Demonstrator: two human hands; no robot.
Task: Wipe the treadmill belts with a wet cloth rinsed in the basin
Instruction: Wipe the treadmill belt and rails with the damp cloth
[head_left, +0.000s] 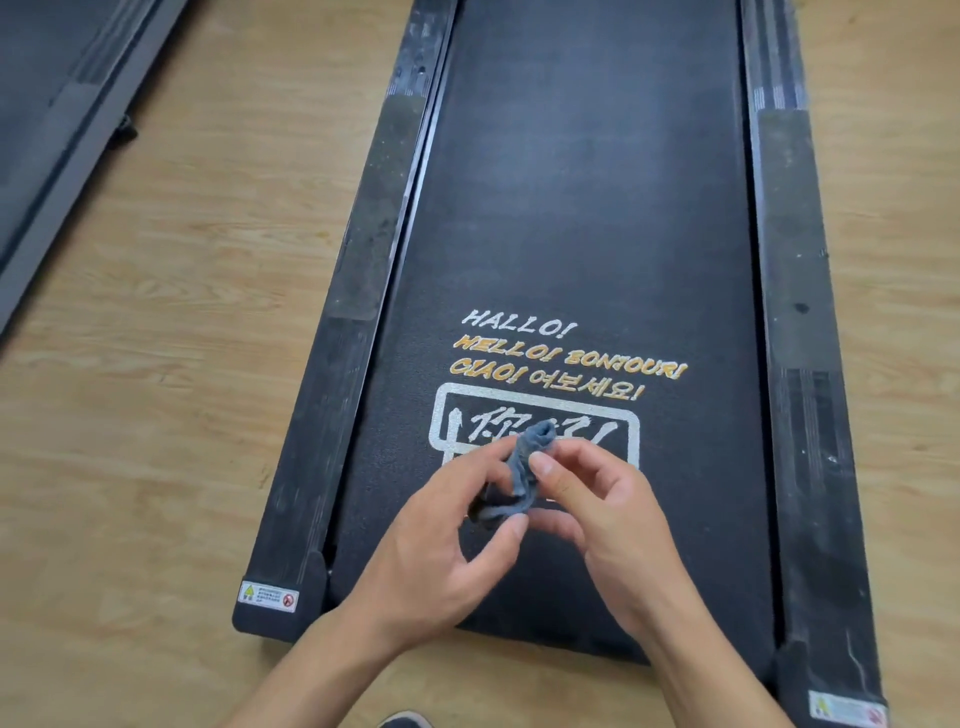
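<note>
The fingers (543, 466) of both hands pinch a small grey-blue cloth (521, 460), bunched into a soft, nubby roll. The left hand (441, 530) grips its lower end and the right hand (613, 519) its upper part. The cloth is held over the near end of the treadmill belt (587, 208), which is black and fine-grained with printed greetings (566, 358). Dusty side rails (363, 234) flank the belt on a pale wood-grain floor (182, 364). A second treadmill (47, 104) lies at the far left.

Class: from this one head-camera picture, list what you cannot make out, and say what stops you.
1. Basin: nowhere in the head view.
2. Boxed white print on the belt: lower part hidden by the cloth, left hand and right hand.
3. Warning sticker: text too small to read.
4. Second treadmill: cut off by the left edge.
5. Whether the cloth is wet: cannot be told.
</note>
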